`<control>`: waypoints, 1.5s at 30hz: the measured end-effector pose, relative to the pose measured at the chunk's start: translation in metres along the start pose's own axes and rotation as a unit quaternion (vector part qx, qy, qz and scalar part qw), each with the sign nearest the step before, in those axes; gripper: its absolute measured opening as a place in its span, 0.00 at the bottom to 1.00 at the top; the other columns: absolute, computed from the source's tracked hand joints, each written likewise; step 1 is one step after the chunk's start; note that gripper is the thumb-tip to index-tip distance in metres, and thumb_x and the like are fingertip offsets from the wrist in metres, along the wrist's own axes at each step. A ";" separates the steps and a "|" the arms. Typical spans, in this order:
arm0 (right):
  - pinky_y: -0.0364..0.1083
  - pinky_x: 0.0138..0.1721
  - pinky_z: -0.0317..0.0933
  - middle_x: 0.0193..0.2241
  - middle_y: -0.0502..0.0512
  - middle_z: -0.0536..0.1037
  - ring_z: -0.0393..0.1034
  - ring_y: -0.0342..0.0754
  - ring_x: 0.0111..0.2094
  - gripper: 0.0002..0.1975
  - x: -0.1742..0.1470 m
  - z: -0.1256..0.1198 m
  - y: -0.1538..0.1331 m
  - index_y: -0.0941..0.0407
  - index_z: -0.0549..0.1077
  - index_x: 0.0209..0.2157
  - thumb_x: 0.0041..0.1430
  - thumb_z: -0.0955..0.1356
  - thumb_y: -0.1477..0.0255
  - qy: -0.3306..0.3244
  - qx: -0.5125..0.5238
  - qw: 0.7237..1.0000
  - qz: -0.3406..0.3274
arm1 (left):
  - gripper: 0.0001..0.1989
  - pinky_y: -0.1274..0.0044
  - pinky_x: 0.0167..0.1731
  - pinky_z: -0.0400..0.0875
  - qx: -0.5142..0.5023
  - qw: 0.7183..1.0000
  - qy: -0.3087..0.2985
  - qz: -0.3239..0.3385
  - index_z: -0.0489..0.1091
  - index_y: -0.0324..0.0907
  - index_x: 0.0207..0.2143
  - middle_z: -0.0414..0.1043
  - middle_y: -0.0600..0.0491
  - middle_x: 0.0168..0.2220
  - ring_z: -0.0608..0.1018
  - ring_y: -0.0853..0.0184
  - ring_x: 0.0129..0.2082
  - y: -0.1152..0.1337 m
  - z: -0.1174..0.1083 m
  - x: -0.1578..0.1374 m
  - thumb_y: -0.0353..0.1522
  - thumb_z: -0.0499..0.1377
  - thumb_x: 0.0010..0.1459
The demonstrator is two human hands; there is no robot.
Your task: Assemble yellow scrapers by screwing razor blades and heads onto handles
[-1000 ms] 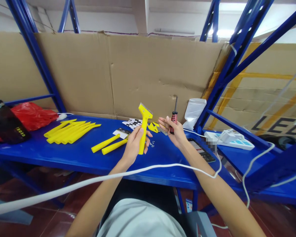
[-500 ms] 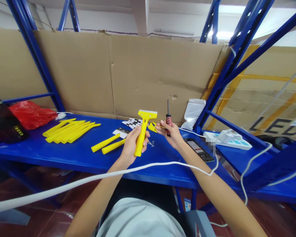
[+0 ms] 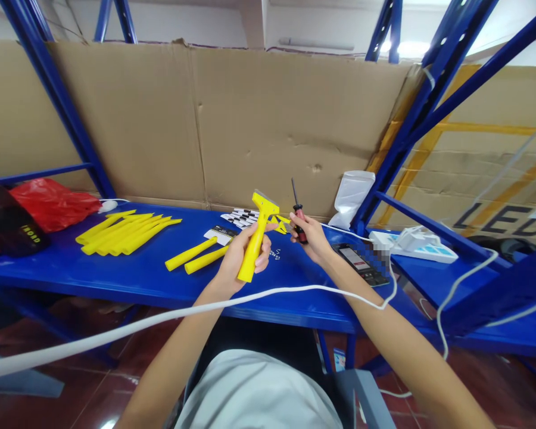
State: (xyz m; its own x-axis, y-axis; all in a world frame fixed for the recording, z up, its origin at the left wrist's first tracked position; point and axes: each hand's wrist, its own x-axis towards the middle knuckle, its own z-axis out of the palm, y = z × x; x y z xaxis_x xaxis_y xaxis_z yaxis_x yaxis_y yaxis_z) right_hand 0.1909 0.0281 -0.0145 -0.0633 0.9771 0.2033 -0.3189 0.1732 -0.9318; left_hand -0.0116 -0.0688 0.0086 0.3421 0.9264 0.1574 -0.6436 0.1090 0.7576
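Note:
My left hand [image 3: 233, 262] is closed round the handle of a yellow scraper [image 3: 255, 245], its wide head up and tilted to the right. In my right hand [image 3: 314, 239] is a screwdriver [image 3: 299, 223] with a red and black handle, its shaft pointing up, apart from the scraper. Small yellow parts [image 3: 279, 225] lie on the blue table just behind, partly hidden by my hands. Two loose yellow handles [image 3: 191, 254] rest left of my left hand, near a black and white card [image 3: 220, 235]. Small black and white packets [image 3: 240, 217] lie behind the scraper.
Several yellow handles [image 3: 129, 235] lie in a row on the blue table [image 3: 134, 277]. A red plastic bag [image 3: 53, 204] and a black container [image 3: 9, 220] stand far left. At right are a phone [image 3: 360, 264], a white pouch [image 3: 354, 196] and a power strip [image 3: 429, 250]. A white cable [image 3: 250, 299] crosses in front.
The scraper has turned in my left hand, its head now slanting down to the right and its handle end shifted left. The screwdriver's tip has tilted to the left.

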 end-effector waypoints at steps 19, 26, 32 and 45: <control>0.50 0.44 0.71 0.37 0.58 0.83 0.77 0.55 0.42 0.19 0.012 -0.022 0.016 0.52 0.75 0.39 0.65 0.74 0.50 0.012 -0.437 0.897 -0.061 | 0.24 0.81 0.13 0.60 0.024 1.000 0.012 0.008 0.77 0.31 0.56 0.67 0.59 0.23 0.65 0.75 0.14 -0.003 -0.001 0.000 0.43 0.66 0.70; 0.55 0.52 0.70 0.46 0.63 0.86 0.80 0.65 0.52 0.11 0.015 -0.036 0.025 0.51 0.80 0.45 0.63 0.76 0.62 -0.015 -0.646 0.763 -0.012 | 0.22 0.81 0.13 0.61 0.008 0.999 0.022 0.037 0.76 0.32 0.56 0.69 0.58 0.25 0.65 0.75 0.14 -0.003 -0.004 0.003 0.42 0.63 0.72; 0.51 0.46 0.72 0.47 0.60 0.86 0.82 0.60 0.50 0.09 0.014 -0.039 0.026 0.50 0.81 0.45 0.66 0.74 0.62 -0.064 -0.691 0.720 -0.017 | 0.23 0.81 0.15 0.62 0.023 0.992 0.050 0.110 0.77 0.33 0.56 0.70 0.57 0.26 0.68 0.75 0.16 0.014 -0.018 0.003 0.43 0.63 0.71; 0.48 0.56 0.69 0.53 0.64 0.84 0.79 0.53 0.54 0.17 0.104 0.033 0.032 0.56 0.79 0.51 0.76 0.69 0.57 -0.090 -0.690 0.714 -0.081 | 0.24 0.79 0.15 0.61 0.075 0.962 0.124 0.231 0.80 0.35 0.52 0.72 0.56 0.25 0.69 0.74 0.15 0.058 -0.054 -0.004 0.46 0.63 0.70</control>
State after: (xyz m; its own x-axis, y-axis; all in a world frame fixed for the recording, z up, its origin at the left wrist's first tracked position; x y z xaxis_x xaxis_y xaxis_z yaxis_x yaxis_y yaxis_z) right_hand 0.1435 0.1307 -0.0131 -0.2917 0.9202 0.2611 0.8907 0.3608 -0.2764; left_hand -0.0876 -0.0468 0.0177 -0.1423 0.9228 0.3581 -0.5756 -0.3715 0.7285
